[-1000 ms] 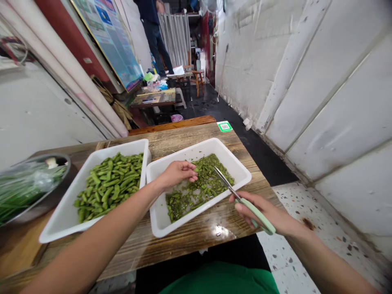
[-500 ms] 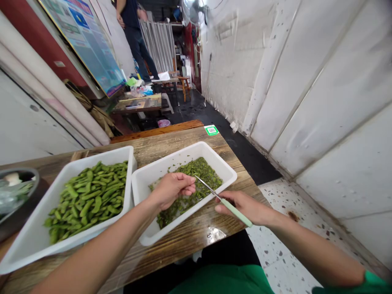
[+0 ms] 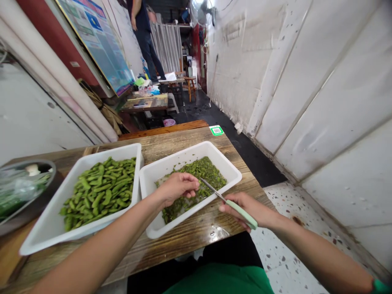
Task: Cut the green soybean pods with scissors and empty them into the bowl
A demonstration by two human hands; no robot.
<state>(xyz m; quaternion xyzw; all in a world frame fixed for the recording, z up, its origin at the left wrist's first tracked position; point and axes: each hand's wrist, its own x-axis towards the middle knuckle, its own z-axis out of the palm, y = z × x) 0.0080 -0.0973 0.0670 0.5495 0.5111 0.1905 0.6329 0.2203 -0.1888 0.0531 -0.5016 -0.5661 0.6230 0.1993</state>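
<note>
My left hand (image 3: 183, 188) is closed in a pinch above the right-hand white tray (image 3: 153, 232). What its fingertips hold, if anything, is too small and hidden to make out. My right hand (image 3: 245, 208) grips a pair of scissors with pale green handles (image 3: 243, 213), over the near right rim of that tray. The metal blades (image 3: 210, 186) point up and left, with their tips close to my left fingertips. Small green clippings and pod pieces (image 3: 206, 169) lie in the tray below. A second white tray (image 3: 39, 237) to the left holds a heap of green edamame pods (image 3: 99, 190).
Both trays stand on a wooden table (image 3: 171, 134). At its left is a metal bowl (image 3: 50, 185) with greens and a plastic bag. A green QR-code card (image 3: 217, 130) lies at the far corner. Further back, a person (image 3: 147, 45) stands beyond a cluttered low table (image 3: 147, 102).
The view has shifted slightly, so the scene sits further right and more of the bowl shows. Both hands keep nearly the same pose, the scissor tips still beside my left fingertips.
</note>
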